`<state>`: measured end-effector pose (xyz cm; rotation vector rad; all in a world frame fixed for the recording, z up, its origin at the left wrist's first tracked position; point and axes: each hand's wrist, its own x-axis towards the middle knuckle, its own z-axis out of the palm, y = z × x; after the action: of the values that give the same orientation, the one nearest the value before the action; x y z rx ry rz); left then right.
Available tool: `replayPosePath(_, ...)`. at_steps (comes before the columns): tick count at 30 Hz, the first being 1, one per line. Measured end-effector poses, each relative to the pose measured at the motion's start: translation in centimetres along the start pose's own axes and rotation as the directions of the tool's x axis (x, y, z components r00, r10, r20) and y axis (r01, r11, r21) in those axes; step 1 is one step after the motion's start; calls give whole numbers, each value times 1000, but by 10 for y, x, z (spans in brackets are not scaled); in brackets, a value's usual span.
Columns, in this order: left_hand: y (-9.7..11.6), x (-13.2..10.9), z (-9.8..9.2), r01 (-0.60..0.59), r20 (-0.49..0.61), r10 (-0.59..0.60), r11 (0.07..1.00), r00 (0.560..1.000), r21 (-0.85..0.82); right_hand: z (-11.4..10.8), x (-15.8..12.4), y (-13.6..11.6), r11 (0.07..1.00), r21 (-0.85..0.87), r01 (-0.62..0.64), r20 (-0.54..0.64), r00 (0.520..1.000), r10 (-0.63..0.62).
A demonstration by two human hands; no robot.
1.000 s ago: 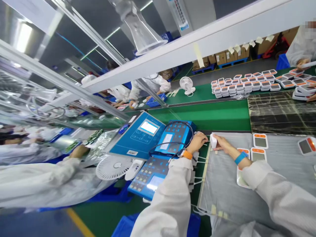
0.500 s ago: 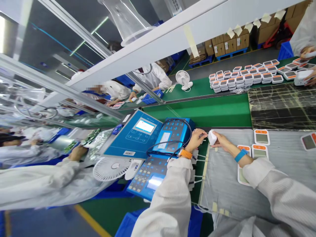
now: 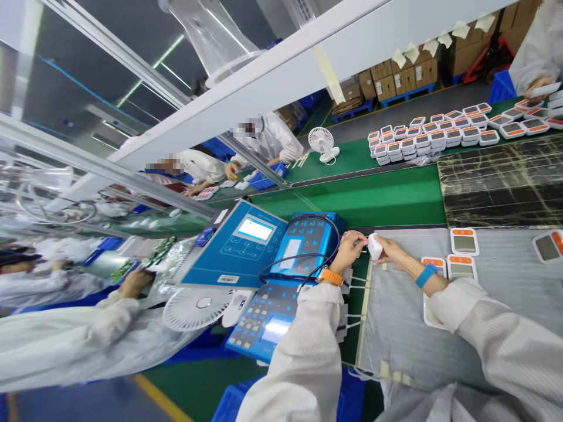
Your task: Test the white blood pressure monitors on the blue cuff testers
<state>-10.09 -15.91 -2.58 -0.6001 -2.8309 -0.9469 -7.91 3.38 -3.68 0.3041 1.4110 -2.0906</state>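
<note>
Above the tester-side edge of the grey mat (image 3: 409,334), white plastic casing (image 3: 375,246), long axis running roughly along that edge, grasped between left hand (image 3: 347,252) and right hand (image 3: 393,252), blue tester (image 3: 303,249) just beside

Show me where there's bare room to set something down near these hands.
Free: the green belt between the blue tester and the dark wrapped pad, and the grey mat below the white-cased displays. Crowded: around the left hand and right hand at the white part, with cables and tester panels close.
</note>
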Motion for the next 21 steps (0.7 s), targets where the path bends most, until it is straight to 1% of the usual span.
replayPosePath(5,9,0,1,11,-16,-10,998,1000,55,1,2,2,1000,-3,-11,-18,1000,11)
replayPosePath(8,15,-2,-3,-5,-45,12,989,999,151,-1,2,1,999,10,-38,-28,999,38)
replayPosePath(9,16,-3,-5,-6,-57,15,987,998,159,-1,3,1,999,17,-46,-25,999,47)
replayPosePath(11,15,-7,-10,20,-40,-16,995,999,96,-2,3,0,997,40,-65,-16,998,66)
replayPosePath(13,12,-11,-13,61,40,-61,998,997,-8,-3,3,0,995,60,-82,-4,997,82)
replayPosePath(15,8,-14,-13,82,112,-74,995,991,-61,-4,3,0,995,63,-84,5,996,84)
replayPosePath(16,6,-15,-11,80,118,-72,995,990,-67,-4,3,0,995,59,-79,8,997,78)
replayPosePath(21,4,-16,-2,59,57,-54,995,997,-83,-3,5,2,997,44,-56,4,998,56)
